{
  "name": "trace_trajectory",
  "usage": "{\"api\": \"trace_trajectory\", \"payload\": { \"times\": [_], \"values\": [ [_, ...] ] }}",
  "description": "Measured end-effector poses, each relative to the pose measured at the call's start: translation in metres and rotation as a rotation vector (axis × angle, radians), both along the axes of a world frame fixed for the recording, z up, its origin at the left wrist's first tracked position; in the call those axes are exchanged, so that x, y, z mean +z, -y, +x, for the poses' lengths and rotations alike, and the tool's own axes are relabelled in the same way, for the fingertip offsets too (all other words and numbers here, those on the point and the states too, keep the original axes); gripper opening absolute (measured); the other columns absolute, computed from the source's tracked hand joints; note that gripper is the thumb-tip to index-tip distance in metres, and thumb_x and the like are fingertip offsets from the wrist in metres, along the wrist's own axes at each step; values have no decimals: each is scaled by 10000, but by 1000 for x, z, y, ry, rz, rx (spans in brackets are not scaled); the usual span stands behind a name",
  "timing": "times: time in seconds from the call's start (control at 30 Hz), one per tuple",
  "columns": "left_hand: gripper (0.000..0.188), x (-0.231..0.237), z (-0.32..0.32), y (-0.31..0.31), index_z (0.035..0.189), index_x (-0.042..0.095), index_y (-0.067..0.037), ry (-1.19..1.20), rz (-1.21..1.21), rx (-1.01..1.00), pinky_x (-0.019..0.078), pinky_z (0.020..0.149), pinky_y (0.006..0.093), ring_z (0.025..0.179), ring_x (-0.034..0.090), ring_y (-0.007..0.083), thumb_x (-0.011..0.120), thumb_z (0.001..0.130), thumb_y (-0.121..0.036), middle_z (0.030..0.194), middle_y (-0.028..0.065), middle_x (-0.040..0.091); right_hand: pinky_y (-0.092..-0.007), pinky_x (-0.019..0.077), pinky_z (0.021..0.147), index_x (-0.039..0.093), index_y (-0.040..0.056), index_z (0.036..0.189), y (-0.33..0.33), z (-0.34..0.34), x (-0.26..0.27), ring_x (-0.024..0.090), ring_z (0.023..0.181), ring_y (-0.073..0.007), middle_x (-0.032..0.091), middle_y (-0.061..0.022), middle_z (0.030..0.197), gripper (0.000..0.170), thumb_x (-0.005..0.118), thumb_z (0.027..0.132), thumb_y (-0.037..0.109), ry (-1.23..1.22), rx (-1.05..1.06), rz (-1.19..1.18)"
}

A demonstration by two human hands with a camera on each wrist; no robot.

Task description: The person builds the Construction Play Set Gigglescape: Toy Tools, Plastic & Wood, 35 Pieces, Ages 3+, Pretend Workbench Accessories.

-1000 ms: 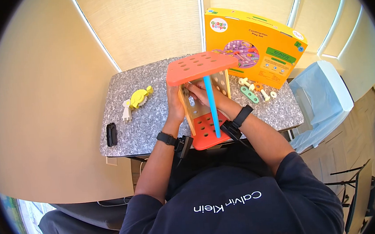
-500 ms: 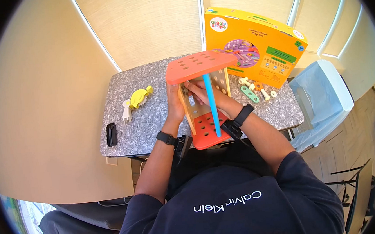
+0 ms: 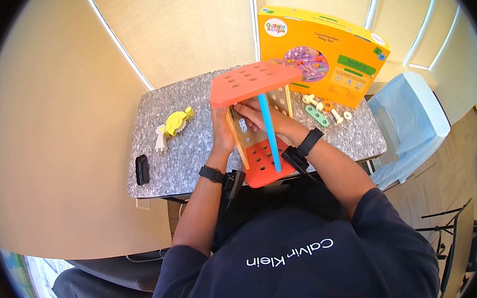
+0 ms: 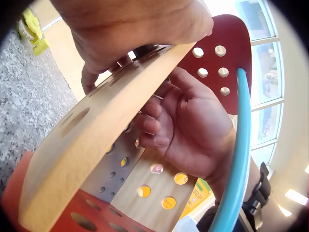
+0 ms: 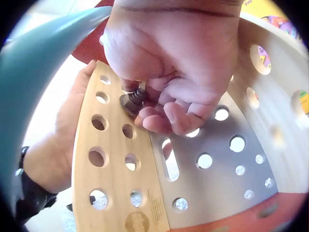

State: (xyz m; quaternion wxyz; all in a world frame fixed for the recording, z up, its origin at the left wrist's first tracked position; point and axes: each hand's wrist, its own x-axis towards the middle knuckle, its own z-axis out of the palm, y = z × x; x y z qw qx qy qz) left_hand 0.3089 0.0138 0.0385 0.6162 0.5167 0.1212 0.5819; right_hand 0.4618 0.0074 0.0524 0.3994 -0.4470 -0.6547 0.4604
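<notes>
Red perforated panels, top (image 3: 259, 88) and bottom, (image 3: 266, 177) close off the frame between your forearms, at the table's near edge; cannot tell whether table or lap bears it; a blue rod (image 3: 269, 132) runs upright between the two on your side.

Left hand: (image 3: 222, 130) at the outer face of the left wooden side panel, (image 5: 114, 172) thumb along its edge, fingers bent against the outside; you hold the panel clamped there; your fingertips are mostly hidden.

Right hand: (image 5: 174, 67) inside the frame, palm toward you, fingers curled; thumb and fingers pinch a dark threaded piece (image 5: 133, 100) up against that panel's inner face; cannot tell whether it sits in a hole.

Grey holed panel (image 5: 216, 139) behind your fingers, a second wooden panel (image 5: 277, 96) on the right side.

Grey speckled table: (image 3: 186, 167) yellow piece (image 3: 176, 123) touching a white one (image 3: 161, 141) on the left, black case (image 3: 142, 170) nearer you; right of the frame, a green strip, (image 3: 314, 113) cream bolts (image 3: 337, 117) and an orange piece, (image 3: 327, 104) close together before the yellow box; (image 3: 329, 52) blue-lined bin (image 3: 410, 124) beyond the right edge.
</notes>
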Motion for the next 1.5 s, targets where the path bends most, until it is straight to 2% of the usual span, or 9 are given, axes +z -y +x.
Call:
{"api": "trace_trajectory", "payload": {
  "times": [0.3,0.4,0.6,0.7,1.0,1.1,1.23,1.3,1.5],
  "values": [
    [511,-21,-4,-13,1314,381,-56,-74,-34,45,582,580,333,699,652,227,438,1073,-503,1024,154,596,-264,442,513,620,44,1182,-7,0,2,534,583,-91,604,-22,794,379,544,1036,386,20,78,-57],
    [556,5,3,10,1328,360,-63,-25,-41,46,578,582,322,702,653,221,453,1060,-541,1004,153,603,-255,437,507,626,43,1146,6,-1,15,528,577,-84,602,-14,798,341,545,1039,357,36,24,-37],
    [655,-5,-2,3,1355,326,-76,-59,-6,-7,578,594,330,719,659,219,477,1026,-623,1045,162,606,-258,437,508,628,45,1186,0,2,5,522,576,-79,585,-9,786,365,531,1057,372,47,146,0],
    [680,-23,-1,-10,1361,313,-73,-74,-19,114,573,595,316,715,663,221,476,1020,-638,1044,169,613,-264,444,514,621,45,1218,4,-1,12,534,582,-86,563,-5,776,353,547,1048,346,30,66,-28],
    [655,-2,-2,1,1365,308,-72,-79,5,-14,566,606,315,737,667,228,477,1031,-609,1083,164,597,-291,467,544,560,41,1329,11,-3,16,569,638,-111,604,-30,866,385,517,1081,332,100,63,119],
    [652,-3,1,4,1355,321,-64,-70,-17,64,562,602,313,735,667,224,470,1033,-612,1053,157,600,-296,489,572,529,42,1351,10,-1,22,598,672,-127,596,-33,868,398,513,1083,336,175,58,48],
    [648,-5,1,2,1342,339,-55,-44,-17,90,556,590,310,732,663,213,468,1035,-611,1037,148,600,-292,496,553,562,41,1306,18,-2,29,605,644,-122,592,-35,824,377,525,1076,337,154,-8,51],
    [658,-17,-2,-9,1340,349,-57,-65,-16,14,551,582,306,712,649,195,469,1029,-624,1040,143,599,-283,502,525,598,38,1227,10,2,22,600,596,-114,585,-31,775,341,524,1071,333,132,74,-129],
    [610,-13,-3,-4,1278,443,-46,-52,-36,-52,532,552,280,643,616,166,479,1033,-604,946,120,610,-272,526,508,595,28,1169,12,-1,19,595,553,-112,573,-28,740,369,539,1053,375,85,101,-68]
  ]
}}
